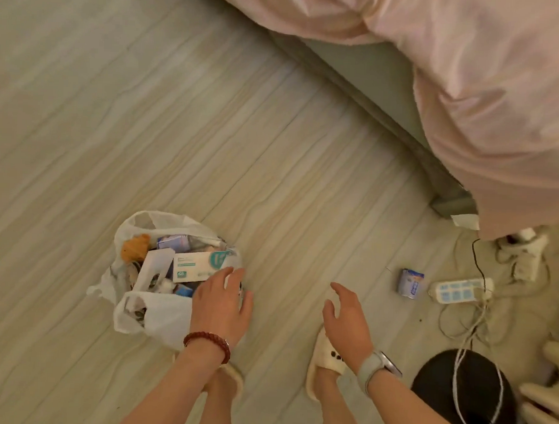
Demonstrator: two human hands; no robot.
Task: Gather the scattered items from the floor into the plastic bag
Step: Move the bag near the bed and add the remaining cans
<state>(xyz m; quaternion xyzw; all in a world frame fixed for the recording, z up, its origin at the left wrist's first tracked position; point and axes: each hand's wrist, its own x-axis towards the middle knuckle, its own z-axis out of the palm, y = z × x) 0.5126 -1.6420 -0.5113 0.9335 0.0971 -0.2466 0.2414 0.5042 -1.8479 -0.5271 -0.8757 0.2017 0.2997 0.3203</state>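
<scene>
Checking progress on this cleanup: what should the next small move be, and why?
Probably reach the right hand to the small blue packet. It lies loose on the floor beside the power strip, while the plastic bag sits open under the left hand, and both hands are empty.

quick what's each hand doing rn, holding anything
Left hand: open, fingers spread, empty, over the plastic bag.
Right hand: open, empty, above the floor.

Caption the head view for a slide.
Both empty hands, left and right, hover between a filled plastic bag and a small packet.
</scene>
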